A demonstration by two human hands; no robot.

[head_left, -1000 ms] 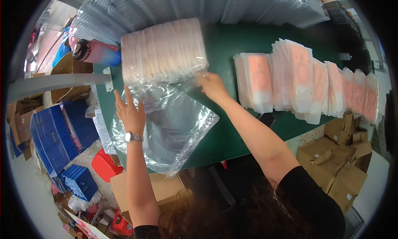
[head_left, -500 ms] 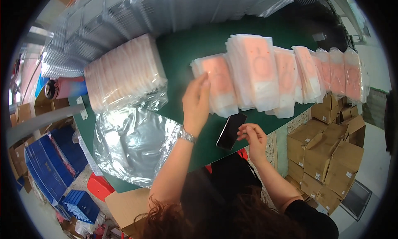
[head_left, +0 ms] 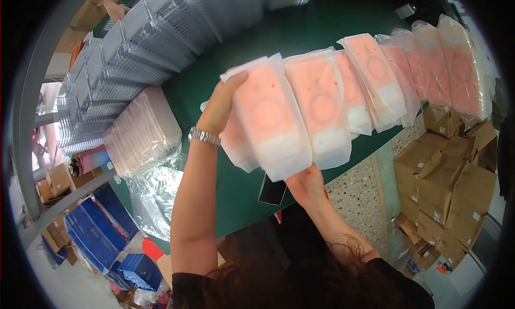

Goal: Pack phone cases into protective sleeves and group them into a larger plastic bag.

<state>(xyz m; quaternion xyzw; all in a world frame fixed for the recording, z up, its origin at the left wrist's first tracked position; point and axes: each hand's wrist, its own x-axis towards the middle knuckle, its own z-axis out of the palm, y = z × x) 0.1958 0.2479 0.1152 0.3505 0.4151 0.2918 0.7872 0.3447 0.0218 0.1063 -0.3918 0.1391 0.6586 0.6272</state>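
A stack of frosted bags [head_left: 272, 121], each with a flat orange piece that shows a ring outline, is held up between my hands. My left hand [head_left: 221, 102], wearing a metal watch at the wrist, grips its upper left edge with the thumb on top. At its lower edge is my right hand [head_left: 307, 184], its fingers partly hidden underneath. More frosted bags [head_left: 322, 113] with orange pieces lie in overlapping piles to the right. A dark phone [head_left: 272, 191] lies on the green table [head_left: 236, 202], partly covered by the raised bags.
Clear-wrapped orange packs [head_left: 460, 68] stand at the far right. A wrapped bundle of pale packets [head_left: 144, 129] and crumpled clear plastic [head_left: 155, 194] lie at left. Stacked clear trays [head_left: 139, 46] line the back. Cardboard boxes [head_left: 461, 185] are right, blue bins [head_left: 96, 228] left. Another person's hand [head_left: 115, 10] shows far left.
My left hand has closed on a stack of frosted bags, now lifted and held out over the table. My right hand has moved from beside the phone to the stack's lower edge. The view has shifted.
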